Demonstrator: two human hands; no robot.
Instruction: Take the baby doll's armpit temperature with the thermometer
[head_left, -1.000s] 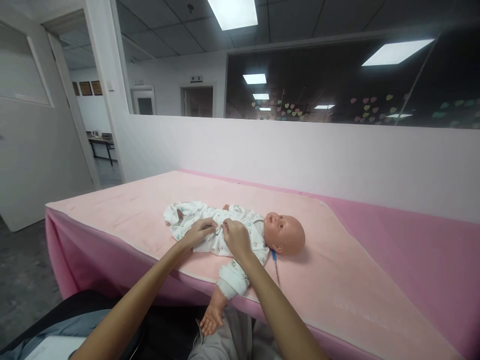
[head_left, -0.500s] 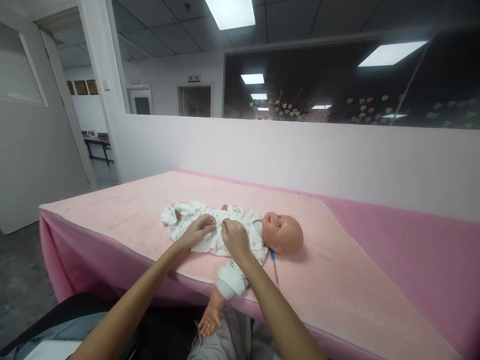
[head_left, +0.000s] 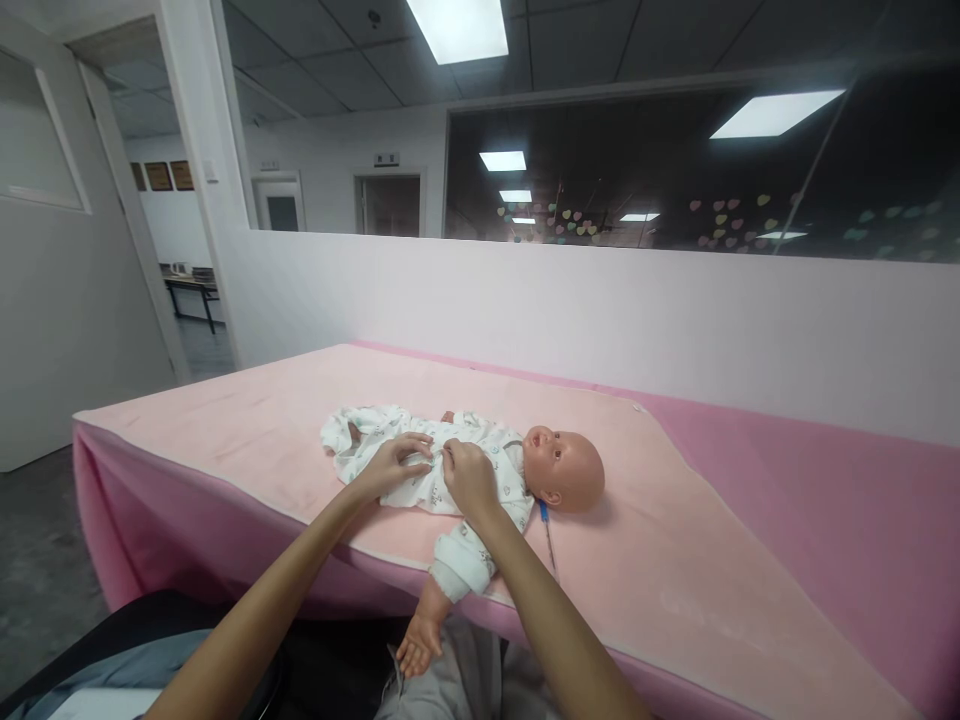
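A baby doll (head_left: 564, 468) lies on its back on a pale pink blanket (head_left: 285, 430), head to the right. It wears a white printed romper (head_left: 390, 440). My left hand (head_left: 394, 466) rests on the doll's belly with the fingers pinching the romper's front edge. My right hand (head_left: 469, 478) is closed in a pinch on the same front opening at the chest, close to the left fingers. One sleeved doll arm (head_left: 439, 590) hangs over the table's near edge.
The blanket covers a long pink table (head_left: 825, 520) set against a white half wall (head_left: 675, 320) with dark glass above. A thin blue-tipped cord (head_left: 546, 520) lies beside the doll's neck. An open doorway (head_left: 187, 270) is at the left, grey floor below.
The view has shifted a little, so the table sits further left. Both hands stay pinched on the romper's front with only slight finger movement.
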